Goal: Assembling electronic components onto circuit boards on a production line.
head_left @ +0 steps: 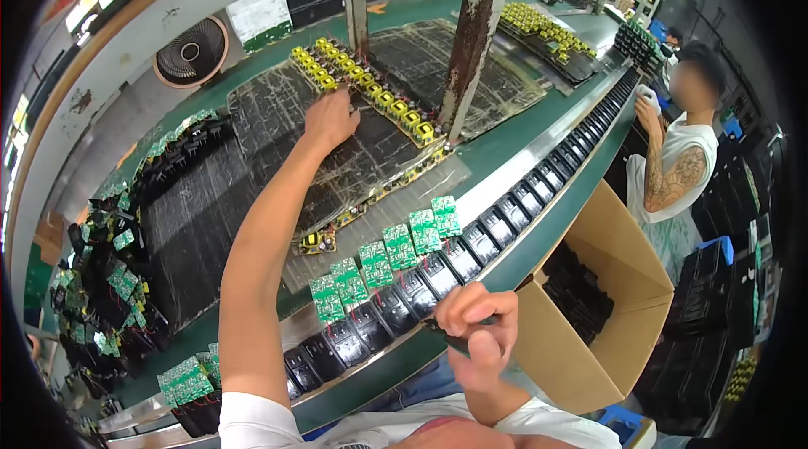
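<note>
My left hand (331,121) reaches forward to the near end of a short row of circuit boards with yellow-wrapped transformers (313,70). Its fingers are curled at the last board, and the back of the hand hides most of the grip. Close to my body, my right hand (481,331) is closed around a small dark thing (456,343), mostly hidden by the fingers. Just beyond it runs a long line of open black plastic cases (414,291). Green circuit boards (374,264) stand upright along the far side of several cases, with red wires at their lower edges.
An open cardboard box (627,314) with black parts stands at right. Cases with boards (122,281) are heaped at left. A longer transformer row (387,100) lies on the dark mat (278,138). A rusty post (475,37) rises beyond. At right stands a co-worker (686,138).
</note>
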### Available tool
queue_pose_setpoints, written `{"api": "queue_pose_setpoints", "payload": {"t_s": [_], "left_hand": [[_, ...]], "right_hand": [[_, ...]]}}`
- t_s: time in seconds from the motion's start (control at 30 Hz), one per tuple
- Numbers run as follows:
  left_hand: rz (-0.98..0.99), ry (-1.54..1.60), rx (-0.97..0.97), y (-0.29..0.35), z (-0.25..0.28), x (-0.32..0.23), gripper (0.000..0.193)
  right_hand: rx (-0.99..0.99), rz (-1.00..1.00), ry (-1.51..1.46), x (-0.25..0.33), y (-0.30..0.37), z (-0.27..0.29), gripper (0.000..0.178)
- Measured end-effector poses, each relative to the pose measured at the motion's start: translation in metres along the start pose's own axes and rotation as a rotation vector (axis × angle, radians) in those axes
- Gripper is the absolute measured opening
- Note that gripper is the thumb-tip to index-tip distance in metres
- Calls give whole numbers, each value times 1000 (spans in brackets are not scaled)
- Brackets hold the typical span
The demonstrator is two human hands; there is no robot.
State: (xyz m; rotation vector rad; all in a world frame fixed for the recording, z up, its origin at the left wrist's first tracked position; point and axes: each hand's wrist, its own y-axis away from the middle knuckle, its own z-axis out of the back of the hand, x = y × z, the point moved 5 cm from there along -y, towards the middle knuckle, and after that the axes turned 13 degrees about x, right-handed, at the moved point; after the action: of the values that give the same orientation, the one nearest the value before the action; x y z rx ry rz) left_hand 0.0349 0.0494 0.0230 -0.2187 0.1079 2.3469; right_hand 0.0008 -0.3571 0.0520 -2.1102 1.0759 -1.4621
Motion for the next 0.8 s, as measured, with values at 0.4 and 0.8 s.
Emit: {"api": "queue_pose_setpoints", "payload": {"t_s": [0.4,0.8], "left_hand": [[-661,1096,297,259,67,-79,87],[-546,806,264,373,89,-67,69]], "right_hand": [[34,-239,916,4,-57,-13,42],[460,-74,703,5,-37,-67,9]]}}
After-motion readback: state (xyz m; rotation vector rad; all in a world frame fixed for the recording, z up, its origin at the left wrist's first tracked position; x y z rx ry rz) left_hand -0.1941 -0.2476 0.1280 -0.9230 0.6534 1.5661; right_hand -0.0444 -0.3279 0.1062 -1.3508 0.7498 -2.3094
